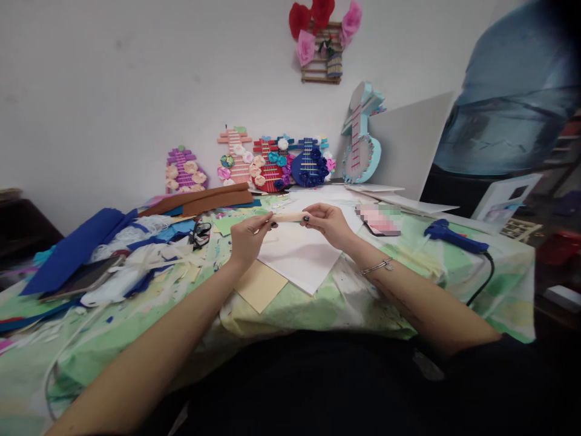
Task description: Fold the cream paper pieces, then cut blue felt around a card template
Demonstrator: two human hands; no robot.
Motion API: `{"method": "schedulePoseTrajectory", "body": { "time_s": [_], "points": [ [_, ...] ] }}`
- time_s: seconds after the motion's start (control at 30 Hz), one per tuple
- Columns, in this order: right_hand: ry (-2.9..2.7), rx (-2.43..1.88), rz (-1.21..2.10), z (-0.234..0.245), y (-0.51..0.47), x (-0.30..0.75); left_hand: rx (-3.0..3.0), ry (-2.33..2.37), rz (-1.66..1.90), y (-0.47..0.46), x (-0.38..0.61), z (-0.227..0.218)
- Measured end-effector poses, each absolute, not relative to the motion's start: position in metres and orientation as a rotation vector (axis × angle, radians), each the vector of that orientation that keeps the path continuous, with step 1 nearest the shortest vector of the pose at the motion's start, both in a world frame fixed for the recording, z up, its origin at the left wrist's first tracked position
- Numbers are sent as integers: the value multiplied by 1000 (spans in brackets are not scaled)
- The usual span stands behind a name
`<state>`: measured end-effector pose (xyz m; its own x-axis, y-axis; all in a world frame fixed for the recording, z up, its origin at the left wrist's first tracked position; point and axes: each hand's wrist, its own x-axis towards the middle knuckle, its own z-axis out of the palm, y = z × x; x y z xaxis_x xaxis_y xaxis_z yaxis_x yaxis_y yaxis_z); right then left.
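Note:
Both my hands hold a short pale wooden stick (289,217) level above the table. My left hand (247,239) pinches its left end, and my right hand (329,224), with a thin bracelet on the wrist, pinches its right end. Under the hands lie a white sheet (299,257) and a tan sheet (259,286) on the green patterned tablecloth (345,300).
A blue glue gun (454,238) with a black cord lies at the right. Blue felt (75,248), white scraps and scissors (200,233) crowd the left. Colourful guitar-shaped crafts (272,163) lean on the back wall. A large water bottle (512,97) stands at the right.

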<state>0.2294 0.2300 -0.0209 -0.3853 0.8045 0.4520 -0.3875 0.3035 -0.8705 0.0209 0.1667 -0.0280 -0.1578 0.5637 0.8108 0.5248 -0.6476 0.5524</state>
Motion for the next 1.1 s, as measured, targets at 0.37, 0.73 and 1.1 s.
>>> {"method": "schedulePoseTrajectory", "body": {
  "time_s": [0.37,0.73,1.1],
  "points": [
    [-1554,-389,1354,-25,234,228,2009,1231,1917,164,27,-29],
    [-1595,-382,1340,-25,234,227,1989,1191,1877,162,29,-27],
    [-1639,-400,1301,-26,235,226,1975,1211,1823,163,29,-30]
  ]
}}
